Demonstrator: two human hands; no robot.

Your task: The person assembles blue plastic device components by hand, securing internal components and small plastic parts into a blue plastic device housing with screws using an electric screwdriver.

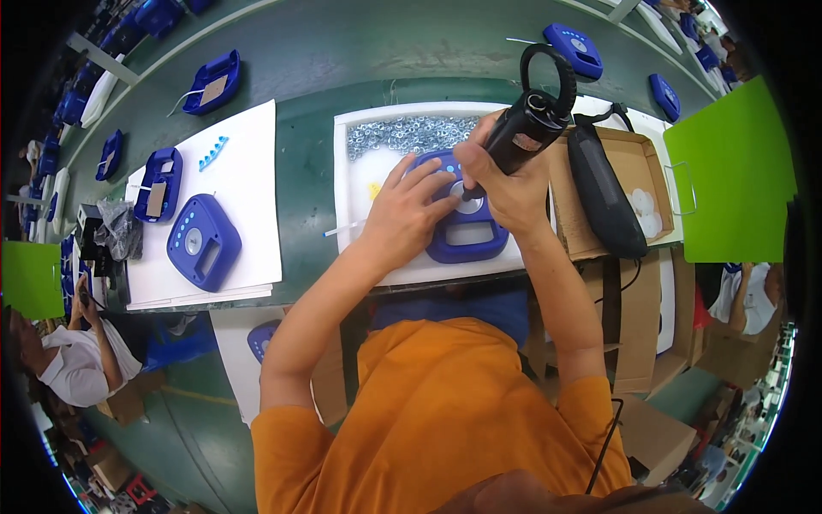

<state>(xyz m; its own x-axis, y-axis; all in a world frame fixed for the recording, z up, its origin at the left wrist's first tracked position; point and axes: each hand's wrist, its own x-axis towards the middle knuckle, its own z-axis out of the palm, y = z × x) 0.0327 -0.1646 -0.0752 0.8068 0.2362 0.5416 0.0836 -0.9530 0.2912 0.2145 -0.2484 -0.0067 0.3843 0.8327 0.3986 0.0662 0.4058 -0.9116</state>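
The person's right hand (pixel 516 184) is grasping a black, cylindrical power driver with a looped top (pixel 522 137), its fingers closing round the barrel. The driver is leaning, its loop pointing away from the person and its lower end coming down at a silver round metal disc (pixel 472 204); whether the tip is touching the disc, I cannot tell. This slanting hold is probably giving the hand a firm grip while leaving the disc in sight.

That disc is sitting in a rounded blue plastic housing with a handle opening (pixel 467 253), which is lying by the near edge of a shallow white tray (pixel 341 141), itself resting along the near edge of the dark green surface (pixel 306 163). The left hand (pixel 407 210) is lying unclenched across the housing's left side, fingers spreading and thumb reaching toward the disc, seemingly to steady the housing against the driver.

Small silver metal rings (pixel 402 135) are filling the tray's far edge, likely within easy reach. A thin white strip (pixel 344 229) is sticking out past the tray's left edge.

To the right, an open brown cardboard box (pixel 580 218) is holding white round discs (pixel 642 206) near its right side, while a long black case with a strap (pixel 605 188) is lying across its left part. On the surface's left, a white sheet (pixel 248 188) is carrying a second blue housing (pixel 203 242) at its near edge, perhaps serving as a protective layer.
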